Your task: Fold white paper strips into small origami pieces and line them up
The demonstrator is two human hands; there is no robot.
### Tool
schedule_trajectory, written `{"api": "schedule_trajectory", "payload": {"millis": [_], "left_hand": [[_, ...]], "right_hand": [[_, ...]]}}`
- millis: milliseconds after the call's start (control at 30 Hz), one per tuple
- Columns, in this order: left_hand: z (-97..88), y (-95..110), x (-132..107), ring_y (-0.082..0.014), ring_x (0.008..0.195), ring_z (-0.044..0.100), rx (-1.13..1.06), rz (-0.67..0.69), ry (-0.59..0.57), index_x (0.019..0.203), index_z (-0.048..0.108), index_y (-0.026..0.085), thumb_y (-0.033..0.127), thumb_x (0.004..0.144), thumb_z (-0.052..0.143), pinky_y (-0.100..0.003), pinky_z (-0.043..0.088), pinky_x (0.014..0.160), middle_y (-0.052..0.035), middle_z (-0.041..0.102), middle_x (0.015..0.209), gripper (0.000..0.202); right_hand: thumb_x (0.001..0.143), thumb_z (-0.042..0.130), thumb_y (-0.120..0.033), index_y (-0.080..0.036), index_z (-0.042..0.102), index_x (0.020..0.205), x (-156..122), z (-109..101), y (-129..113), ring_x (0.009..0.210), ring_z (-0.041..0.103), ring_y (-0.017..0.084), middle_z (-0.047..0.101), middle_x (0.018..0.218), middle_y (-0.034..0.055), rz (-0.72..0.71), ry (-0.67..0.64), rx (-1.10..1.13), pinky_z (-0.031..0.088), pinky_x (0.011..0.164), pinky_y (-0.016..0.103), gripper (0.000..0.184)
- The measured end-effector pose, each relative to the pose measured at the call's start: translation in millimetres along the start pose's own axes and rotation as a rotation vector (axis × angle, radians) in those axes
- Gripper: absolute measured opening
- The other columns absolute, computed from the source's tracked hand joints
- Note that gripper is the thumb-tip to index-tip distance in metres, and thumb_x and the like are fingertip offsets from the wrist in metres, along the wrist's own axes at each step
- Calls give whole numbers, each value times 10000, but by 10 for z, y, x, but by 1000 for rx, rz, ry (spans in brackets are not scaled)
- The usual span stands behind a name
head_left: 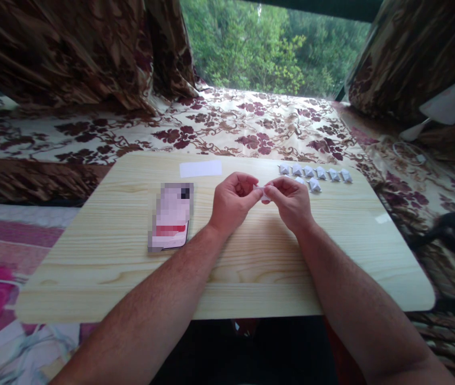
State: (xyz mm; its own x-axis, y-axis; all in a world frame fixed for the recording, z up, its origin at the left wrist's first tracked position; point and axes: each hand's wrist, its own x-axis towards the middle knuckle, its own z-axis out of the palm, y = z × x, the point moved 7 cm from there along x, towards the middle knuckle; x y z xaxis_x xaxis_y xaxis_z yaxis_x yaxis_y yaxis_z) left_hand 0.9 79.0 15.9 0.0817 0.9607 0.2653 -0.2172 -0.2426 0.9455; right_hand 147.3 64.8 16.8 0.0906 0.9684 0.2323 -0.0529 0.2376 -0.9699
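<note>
Between my two hands is a small folded white paper piece [265, 195], mostly covered by the fingers. My left hand [235, 200] pinches its left side with thumb and fingers. From the right, my right hand [291, 202] grips the same piece, thumb pressed on it. Just beyond the right hand, several white folded paper stars [321, 172] stand in two rows; the nearer row is partly hidden by that hand. White paper strips [200, 169] lie flat on the table, beyond the left hand.
A pink phone [173, 214], partly pixelated, lies on the wooden table [110, 230] left of my hands. A small pale scrap [382, 218] is near the right edge. Behind the table is a flowered window seat [227, 128], with a white lamp [452, 101] at right.
</note>
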Motion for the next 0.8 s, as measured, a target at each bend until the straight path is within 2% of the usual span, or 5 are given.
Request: {"api": "schedule_trajectory", "payload": {"millis": [300, 533, 800], "left_hand": [[-2, -19, 5, -80, 593, 535, -34, -16, 9, 864, 641, 167, 205, 673, 817, -209, 434, 568, 30, 598, 666, 263], [4, -5, 5, -80, 590, 538, -28, 1, -7, 875, 625, 174, 203, 690, 794, -209, 437, 571, 37, 591, 657, 252], [18, -5, 1, -87, 585, 556, -48, -24, -14, 875, 619, 180, 211, 684, 786, -222, 460, 587, 43, 604, 646, 255]], "right_hand": [[750, 771, -372, -185, 696, 751, -12, 3, 3, 606, 635, 124, 682, 666, -8, 12, 4, -10, 600, 618, 287, 201], [759, 767, -325, -184, 705, 746, -13, 15, -5, 600, 634, 118, 693, 660, -9, -8, -3, 15, 587, 619, 276, 155], [759, 757, -334, -187, 690, 744, -9, 4, -17, 603, 643, 133, 691, 660, -3, -20, 7, -56, 566, 609, 285, 162]]}}
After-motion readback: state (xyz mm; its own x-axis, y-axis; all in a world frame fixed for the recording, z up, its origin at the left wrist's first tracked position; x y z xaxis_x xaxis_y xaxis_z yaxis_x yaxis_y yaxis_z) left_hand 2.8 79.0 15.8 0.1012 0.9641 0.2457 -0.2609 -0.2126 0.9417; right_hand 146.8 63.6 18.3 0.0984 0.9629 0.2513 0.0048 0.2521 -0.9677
